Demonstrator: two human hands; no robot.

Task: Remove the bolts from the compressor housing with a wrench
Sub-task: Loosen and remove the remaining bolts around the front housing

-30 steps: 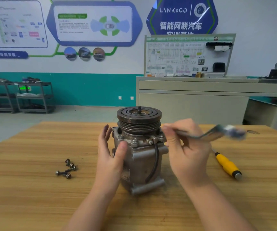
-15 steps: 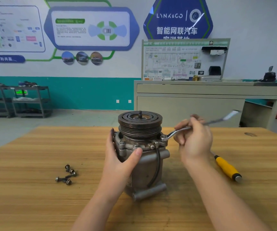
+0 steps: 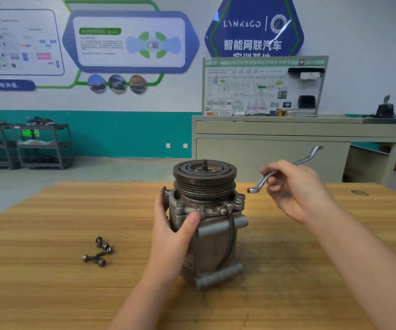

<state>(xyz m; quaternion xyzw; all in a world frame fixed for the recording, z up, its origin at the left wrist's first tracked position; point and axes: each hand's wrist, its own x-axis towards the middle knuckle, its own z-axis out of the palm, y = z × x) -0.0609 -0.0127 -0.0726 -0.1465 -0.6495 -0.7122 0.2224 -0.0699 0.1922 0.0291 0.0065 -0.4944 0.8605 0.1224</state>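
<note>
A grey metal compressor (image 3: 212,236) with a dark grooved pulley on top stands upright on the wooden table (image 3: 49,282). My left hand (image 3: 173,232) wraps its left side, thumb pressed just under the bolted flange. Several bolts still sit in that flange; one at the right corner (image 3: 239,200) shows clearly. My right hand (image 3: 294,186) holds a silver offset ring wrench (image 3: 261,183) in the air. Its ring end hangs slightly above and to the right of that corner bolt, not touching it. Several loose bolts (image 3: 99,252) lie on the table to the left.
A beige cabinet (image 3: 287,148) with a wiring display board stands behind the table. Dark shelving racks (image 3: 25,146) stand at the far left wall. My right forearm hides the table area right of the compressor.
Half a second ago the wrench's ring end sat on the right corner bolt. It has since lifted off and moved slightly right. My left hand keeps its hold on the compressor.
</note>
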